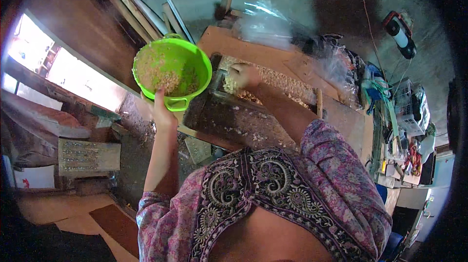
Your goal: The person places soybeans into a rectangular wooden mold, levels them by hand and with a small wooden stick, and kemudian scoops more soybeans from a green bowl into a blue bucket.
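Note:
My left hand (161,110) grips the rim of a bright green plastic colander or basin (188,57) with small handles, tilted so its inside shows. Small pale crumbly pieces cling to its wall and lie in its bottom. My right hand (245,75), blurred, is over a shallow tray (319,103) that holds many pale chopped pieces (283,81). Its fingers look curled; whether they hold any pieces cannot be told. The tray rests on a dark, stained work table (234,123) with scattered crumbs.
A brown board (237,42) and clear plastic bags (265,24) lie behind the tray. Wooden planks (128,6) lean at the upper left. A white plastic crate (404,104) stands at the right, below a lamp-like device (399,35) on the wall. A bright window is at the left.

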The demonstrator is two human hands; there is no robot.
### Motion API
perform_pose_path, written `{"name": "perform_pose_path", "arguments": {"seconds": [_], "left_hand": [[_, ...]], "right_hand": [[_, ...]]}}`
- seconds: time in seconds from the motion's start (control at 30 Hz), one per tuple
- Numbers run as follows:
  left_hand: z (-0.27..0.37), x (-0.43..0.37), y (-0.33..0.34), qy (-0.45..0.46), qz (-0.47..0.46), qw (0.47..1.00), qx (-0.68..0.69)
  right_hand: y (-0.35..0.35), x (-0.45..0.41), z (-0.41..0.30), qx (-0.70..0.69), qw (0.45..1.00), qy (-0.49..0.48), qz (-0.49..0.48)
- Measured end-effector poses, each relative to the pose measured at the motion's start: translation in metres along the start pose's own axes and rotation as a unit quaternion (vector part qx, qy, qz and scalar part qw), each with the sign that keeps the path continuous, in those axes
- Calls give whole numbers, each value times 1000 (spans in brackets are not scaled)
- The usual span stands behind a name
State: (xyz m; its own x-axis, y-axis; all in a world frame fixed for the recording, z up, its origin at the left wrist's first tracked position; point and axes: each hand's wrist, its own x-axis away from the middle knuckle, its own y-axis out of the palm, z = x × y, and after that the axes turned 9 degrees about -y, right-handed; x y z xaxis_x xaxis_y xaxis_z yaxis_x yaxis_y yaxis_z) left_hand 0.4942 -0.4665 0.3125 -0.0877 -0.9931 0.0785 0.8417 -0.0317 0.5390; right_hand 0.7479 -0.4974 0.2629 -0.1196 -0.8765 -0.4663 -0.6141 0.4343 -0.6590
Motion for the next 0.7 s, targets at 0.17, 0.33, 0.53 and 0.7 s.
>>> {"name": "perform_pose_path", "arguments": {"seconds": [0.17, 0.33, 0.53, 0.7], "left_hand": [[0, 4, -2, 0, -28, 999, 16], [-13, 8, 3, -124, -19, 975, 182], [-51, -9, -16, -139, 14, 964, 226], [-59, -7, -11, -134, 47, 969, 201]], "right_hand": [[-8, 0, -6, 1, 992, -62, -108], [-25, 1, -7, 16, 989, -66, -132], [-14, 4, -9, 113, 961, -56, -245], [20, 1, 18, 116, 973, -135, -147]]}}
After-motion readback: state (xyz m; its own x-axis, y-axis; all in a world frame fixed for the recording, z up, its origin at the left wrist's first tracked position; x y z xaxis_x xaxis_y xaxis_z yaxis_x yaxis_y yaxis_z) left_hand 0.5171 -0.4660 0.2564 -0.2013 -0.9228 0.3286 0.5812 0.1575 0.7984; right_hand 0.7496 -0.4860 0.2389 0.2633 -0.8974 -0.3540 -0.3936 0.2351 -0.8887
